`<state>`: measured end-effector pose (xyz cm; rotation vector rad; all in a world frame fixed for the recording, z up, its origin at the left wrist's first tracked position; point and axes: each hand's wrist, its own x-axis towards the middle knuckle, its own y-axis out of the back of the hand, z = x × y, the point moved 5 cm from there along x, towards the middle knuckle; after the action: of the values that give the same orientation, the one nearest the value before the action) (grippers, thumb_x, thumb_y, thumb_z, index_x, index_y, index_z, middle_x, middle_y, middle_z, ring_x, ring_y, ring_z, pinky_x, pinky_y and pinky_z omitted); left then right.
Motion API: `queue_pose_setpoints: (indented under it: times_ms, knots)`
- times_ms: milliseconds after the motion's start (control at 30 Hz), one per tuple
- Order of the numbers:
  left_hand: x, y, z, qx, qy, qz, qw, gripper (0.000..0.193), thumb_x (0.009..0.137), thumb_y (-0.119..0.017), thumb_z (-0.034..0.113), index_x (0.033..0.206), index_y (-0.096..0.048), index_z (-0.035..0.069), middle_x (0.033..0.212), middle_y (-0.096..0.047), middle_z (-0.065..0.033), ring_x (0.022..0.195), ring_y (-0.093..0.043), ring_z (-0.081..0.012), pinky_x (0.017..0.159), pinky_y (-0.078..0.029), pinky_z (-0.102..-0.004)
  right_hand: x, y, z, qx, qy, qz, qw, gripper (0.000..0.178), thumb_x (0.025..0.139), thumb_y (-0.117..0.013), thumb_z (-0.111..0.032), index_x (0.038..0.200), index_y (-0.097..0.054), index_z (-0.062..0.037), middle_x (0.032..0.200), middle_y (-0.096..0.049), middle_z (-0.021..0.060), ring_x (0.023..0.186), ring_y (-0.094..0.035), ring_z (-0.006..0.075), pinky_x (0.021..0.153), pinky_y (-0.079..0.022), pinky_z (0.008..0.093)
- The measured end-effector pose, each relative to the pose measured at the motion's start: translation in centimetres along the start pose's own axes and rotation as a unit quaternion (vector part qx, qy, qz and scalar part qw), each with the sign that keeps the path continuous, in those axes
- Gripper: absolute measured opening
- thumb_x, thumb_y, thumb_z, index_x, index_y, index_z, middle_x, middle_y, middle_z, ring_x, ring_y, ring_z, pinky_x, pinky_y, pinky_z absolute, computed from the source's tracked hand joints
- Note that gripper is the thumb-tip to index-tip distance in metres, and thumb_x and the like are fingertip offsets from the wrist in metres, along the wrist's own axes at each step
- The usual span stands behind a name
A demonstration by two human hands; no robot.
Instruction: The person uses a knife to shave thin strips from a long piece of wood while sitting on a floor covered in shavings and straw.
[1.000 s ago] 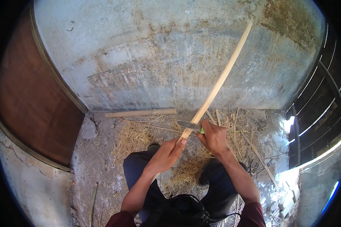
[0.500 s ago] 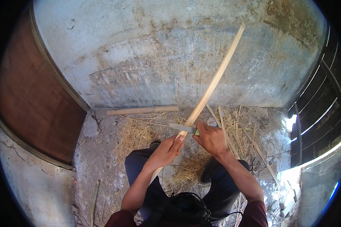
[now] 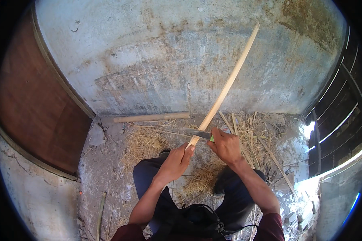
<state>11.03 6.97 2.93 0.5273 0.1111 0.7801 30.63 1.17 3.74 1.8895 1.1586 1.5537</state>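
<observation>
A long pale bamboo strip point(image 3: 228, 86) slants up and to the right from between my knees. My left hand point(image 3: 175, 162) is closed round its lower part, the thumb lying along the strip. In my right hand point(image 3: 225, 146) is a knife point(image 3: 199, 133) with a green handle, most of the handle hidden by the fingers. The blade points left and lies across the strip, a little above my left thumb. Whether its edge bites into the strip I cannot tell.
Straw-like shavings point(image 3: 142, 144) cover much of the floor. A bamboo pole point(image 3: 151, 117) lies along the wall point(image 3: 149, 72). Thin strips point(image 3: 277, 166) rest on the right, and a greenish stick point(image 3: 101, 215) on the left. A brown door panel point(image 3: 40, 100) stands at the left.
The knife and my right hand have shifted slightly to the right, and the blade has turned so it looks darker. My left hand and the bamboo strip have barely moved.
</observation>
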Motion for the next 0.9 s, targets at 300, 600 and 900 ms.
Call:
queue_pose_setpoints:
  times_ms: [300,600,900]
  knots:
    - [-0.1,0.2,0.0,-0.031,0.031,-0.019,0.999,0.042,0.119,-0.044,0.033,0.106,-0.057,-0.004,0.070,-0.056,-0.0141,0.061,-0.054,-0.0286,0.064,-0.046,-0.0459,-0.1,0.2,0.1,0.015,0.030,-0.006,0.999,0.036,0.085,-0.084,-0.022,0.102,-0.056,-0.0076,0.083,-0.067,0.0110,0.070,-0.071,0.0348,0.059,-0.055,0.0459]
    - [-0.7,1.8,0.0,-0.025,0.028,0.041,0.998,0.040,0.118,-0.046,0.032,0.102,-0.058,-0.003,0.071,-0.058,-0.0134,0.061,-0.054,-0.0271,0.063,-0.046,-0.0444,0.0,1.8,1.8,-0.032,0.009,-0.018,0.999,0.041,0.083,-0.087,-0.023,0.107,-0.058,-0.0073,0.086,-0.068,0.0107,0.074,-0.072,0.0342,0.064,-0.057,0.0458]
    - [-0.9,2.3,-0.2,-0.022,0.036,0.032,0.999,0.040,0.118,-0.046,0.031,0.100,-0.056,-0.003,0.070,-0.055,-0.0120,0.061,-0.055,-0.0247,0.062,-0.046,-0.0439,0.1,1.8,2.1,-0.059,0.013,-0.012,0.998,0.040,0.081,-0.087,-0.022,0.103,-0.056,-0.0095,0.086,-0.065,0.0081,0.075,-0.071,0.0317,0.064,-0.056,0.0442]
